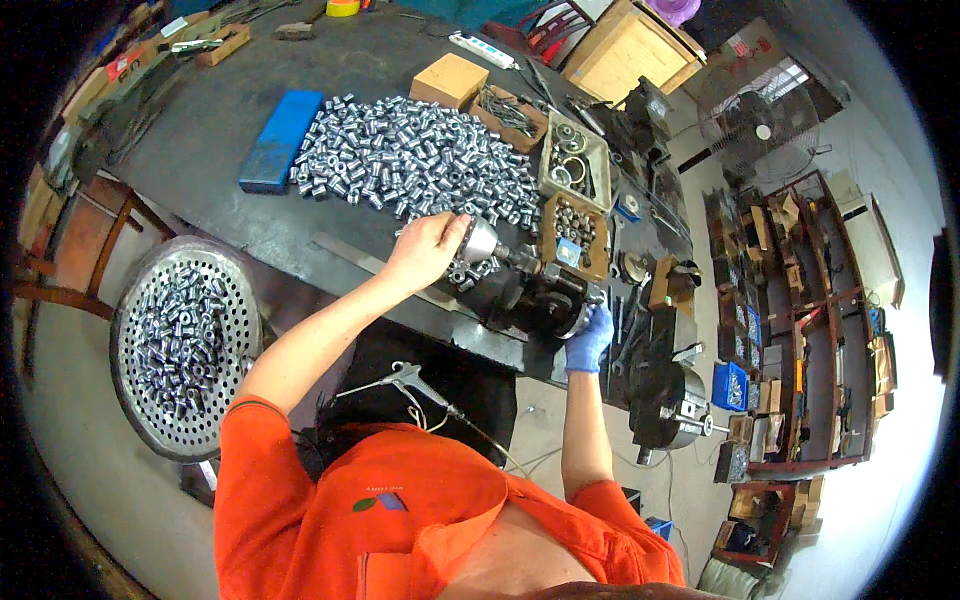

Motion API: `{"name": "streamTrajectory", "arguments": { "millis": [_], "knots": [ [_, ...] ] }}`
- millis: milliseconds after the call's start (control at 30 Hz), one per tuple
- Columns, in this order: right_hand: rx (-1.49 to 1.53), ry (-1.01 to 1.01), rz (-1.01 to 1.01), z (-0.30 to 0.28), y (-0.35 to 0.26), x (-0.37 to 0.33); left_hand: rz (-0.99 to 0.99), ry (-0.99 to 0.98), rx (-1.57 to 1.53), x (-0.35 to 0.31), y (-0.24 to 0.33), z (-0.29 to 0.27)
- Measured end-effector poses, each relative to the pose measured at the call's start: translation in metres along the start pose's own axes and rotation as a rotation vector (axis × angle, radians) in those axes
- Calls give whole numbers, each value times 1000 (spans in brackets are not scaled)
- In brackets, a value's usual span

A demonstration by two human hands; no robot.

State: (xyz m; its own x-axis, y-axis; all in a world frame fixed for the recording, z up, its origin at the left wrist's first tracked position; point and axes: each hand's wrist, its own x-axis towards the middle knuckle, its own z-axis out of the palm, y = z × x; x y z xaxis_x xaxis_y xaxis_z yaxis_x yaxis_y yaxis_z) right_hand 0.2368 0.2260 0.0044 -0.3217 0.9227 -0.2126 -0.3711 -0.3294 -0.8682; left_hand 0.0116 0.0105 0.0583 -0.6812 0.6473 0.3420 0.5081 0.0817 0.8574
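Observation:
My bare left hand (428,248) rests at the near edge of a big heap of small shiny metal sleeves (415,160) on the dark workbench (210,120), fingers curled on one sleeve beside a silver conical chuck (482,241). My right hand (590,338), in a blue glove, grips the end of a dark motor-like tool (540,298) that the chuck belongs to, at the bench's front edge.
A round perforated tray (135,300) of more sleeves stands at my lower left. A blue flat box (281,139), cardboard boxes (449,80) and trays of rings (573,160) sit on the bench. An air gun (405,376) hangs below. Shelves (800,320) and a fan (757,122) stand to the right.

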Motion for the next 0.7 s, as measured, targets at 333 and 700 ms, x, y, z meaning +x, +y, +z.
{"name": "streamTrajectory", "arguments": {
  "millis": [333,700],
  "knots": [
    [191,-151,89,-21,-23,-46,23,4,-11,0,-1,3],
    [-184,21,-156,34,-34,49,-23,-43,35,4,-5,-1]
  ]
}}
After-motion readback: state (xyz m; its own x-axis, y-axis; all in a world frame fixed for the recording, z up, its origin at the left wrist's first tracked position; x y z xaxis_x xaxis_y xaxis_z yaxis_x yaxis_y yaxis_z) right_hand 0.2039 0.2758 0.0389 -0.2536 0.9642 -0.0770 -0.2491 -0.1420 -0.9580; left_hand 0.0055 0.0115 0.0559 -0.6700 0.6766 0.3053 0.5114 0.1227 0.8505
